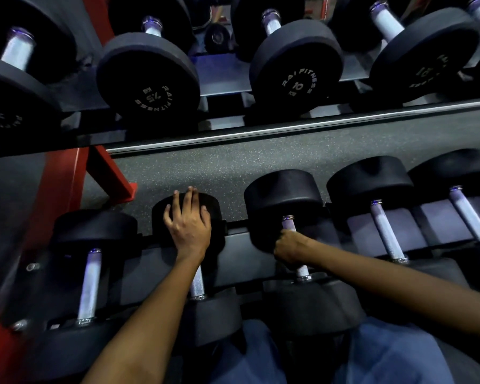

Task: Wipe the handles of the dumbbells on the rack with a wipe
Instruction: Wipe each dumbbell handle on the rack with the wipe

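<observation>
Gripping the handle [288, 223] of the third dumbbell from the left on the near rack tier, the right hand [288, 246] is curled into a fist around the bar. Whether a wipe sits inside that fist cannot be told; none shows. Bare knurled metal is exposed on both sides of the fist, toward the far head [284, 189] and toward the near head [313, 303].

The left hand [187, 217] lies flat and open on the far head [211, 206] of the second dumbbell, fingers straight and spread, pointing away from the person. Its forearm crosses over that dumbbell's handle [197, 284], of which only the near part shows.

Near tier, left to right:
- First dumbbell, handle [90, 284] fully exposed, untouched.
- Second dumbbell, under the left hand.
- Third dumbbell, held by the right hand.
- Fourth handle [387, 231] and fifth handle [468, 214], both untouched.

The far tier [288, 130] holds more dumbbells, resting tilted with their printed end faces toward the camera; one [150, 87] is marked 7.5 and the next [297, 76] to its right is marked 10. A red frame post [64, 187] stands at the left. Speckled grey floor [205, 167] shows between the tiers. Blue trousers [385, 353] appear at the near edge.
</observation>
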The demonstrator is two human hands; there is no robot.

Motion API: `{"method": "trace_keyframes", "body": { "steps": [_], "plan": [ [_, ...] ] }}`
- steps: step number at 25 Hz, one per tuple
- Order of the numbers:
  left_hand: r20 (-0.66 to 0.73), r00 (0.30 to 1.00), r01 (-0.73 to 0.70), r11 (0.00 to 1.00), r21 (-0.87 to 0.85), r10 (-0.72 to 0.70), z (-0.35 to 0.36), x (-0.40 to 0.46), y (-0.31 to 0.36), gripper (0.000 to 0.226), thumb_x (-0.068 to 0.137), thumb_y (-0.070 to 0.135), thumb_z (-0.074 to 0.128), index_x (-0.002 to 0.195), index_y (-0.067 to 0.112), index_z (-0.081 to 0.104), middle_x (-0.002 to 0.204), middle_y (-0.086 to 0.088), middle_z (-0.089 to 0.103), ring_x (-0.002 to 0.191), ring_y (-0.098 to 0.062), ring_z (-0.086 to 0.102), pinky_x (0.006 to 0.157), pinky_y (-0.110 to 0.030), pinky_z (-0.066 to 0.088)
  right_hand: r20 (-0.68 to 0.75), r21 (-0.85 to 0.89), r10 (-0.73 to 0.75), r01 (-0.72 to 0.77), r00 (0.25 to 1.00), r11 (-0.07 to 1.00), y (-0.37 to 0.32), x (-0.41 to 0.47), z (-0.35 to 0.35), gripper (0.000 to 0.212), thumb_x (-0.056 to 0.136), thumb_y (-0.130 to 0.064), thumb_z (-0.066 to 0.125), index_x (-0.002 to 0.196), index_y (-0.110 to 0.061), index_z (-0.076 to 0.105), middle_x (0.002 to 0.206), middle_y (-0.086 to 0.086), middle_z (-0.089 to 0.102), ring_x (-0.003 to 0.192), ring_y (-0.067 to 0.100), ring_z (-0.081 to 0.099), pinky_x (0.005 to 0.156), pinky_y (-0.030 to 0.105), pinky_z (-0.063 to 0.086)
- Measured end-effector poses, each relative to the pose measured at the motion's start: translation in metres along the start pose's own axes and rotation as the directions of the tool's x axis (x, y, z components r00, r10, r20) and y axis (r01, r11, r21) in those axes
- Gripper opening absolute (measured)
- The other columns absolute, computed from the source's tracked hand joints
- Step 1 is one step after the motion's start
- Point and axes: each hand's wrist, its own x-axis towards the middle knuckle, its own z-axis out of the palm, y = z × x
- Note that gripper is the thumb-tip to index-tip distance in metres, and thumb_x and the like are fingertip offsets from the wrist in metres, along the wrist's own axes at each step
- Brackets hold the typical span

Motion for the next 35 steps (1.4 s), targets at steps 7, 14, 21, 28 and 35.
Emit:
{"method": "trace_keyframes", "body": {
  "steps": [7,14,21,28,35],
  "plan": [
    [0.008,1.000,-0.004,1.000,-0.011,0.004,-0.001,0.000,0.000,0.046,0.091,0.028,0.039,0.127,0.010,0.062,0.134,-0.004,0.059,0.130,-0.033,0.048,0.104,-0.046,0.025,0.033,0.724,0.002,-0.025,0.999,0.689,0.024,-0.078,0.039,0.041,0.080,-0.002,0.053,0.114,-0.021,0.068,0.118,0.000,0.067,0.108,0.007,0.060,0.088,0.018,0.045],
    [-0.006,1.000,-0.006,1.000,0.004,0.006,0.001,-0.001,0.001,0.046,0.091,0.028,0.039,0.126,0.009,0.063,0.132,-0.004,0.061,0.129,-0.032,0.050,0.102,-0.046,0.026,0.445,0.871,0.397,-0.490,0.803,0.016,0.016,-0.045,0.048,0.029,0.096,-0.005,0.041,0.077,-0.006,0.063,0.079,0.007,0.067,0.088,0.020,0.066,0.059,0.015,0.046],
    [-0.035,0.999,-0.016,1.000,0.013,0.016,0.000,0.001,0.001,0.046,0.090,0.029,0.039,0.124,0.009,0.064,0.130,-0.004,0.063,0.127,-0.031,0.051,0.102,-0.045,0.026,0.471,0.599,0.461,0.111,0.752,-0.793,0.029,-0.006,0.045,0.036,0.080,0.013,0.025,0.068,-0.011,0.049,0.056,0.001,0.056,0.052,0.010,0.055,0.050,0.021,0.045],
    [-0.069,0.997,-0.031,1.000,0.001,0.031,0.004,0.001,0.000,0.044,0.089,0.027,0.041,0.122,0.010,0.065,0.126,-0.005,0.065,0.124,-0.032,0.054,0.101,-0.045,0.028,0.551,0.769,0.710,0.064,0.438,-0.636,0.031,-0.008,0.051,0.035,0.090,-0.002,0.051,0.056,-0.006,0.057,0.070,0.017,0.057,0.059,0.021,0.059,0.068,0.043,0.056],
    [-0.065,0.997,-0.030,1.000,0.000,0.030,0.004,0.001,-0.002,0.045,0.090,0.028,0.040,0.123,0.010,0.064,0.126,-0.003,0.065,0.125,-0.031,0.054,0.101,-0.045,0.029,0.526,0.823,0.710,-0.068,0.468,-0.565,0.009,0.039,0.008,0.028,0.080,-0.006,0.059,0.107,0.001,0.055,0.110,0.018,0.056,0.099,0.030,0.061,0.083,0.036,0.048]
  ]
}}
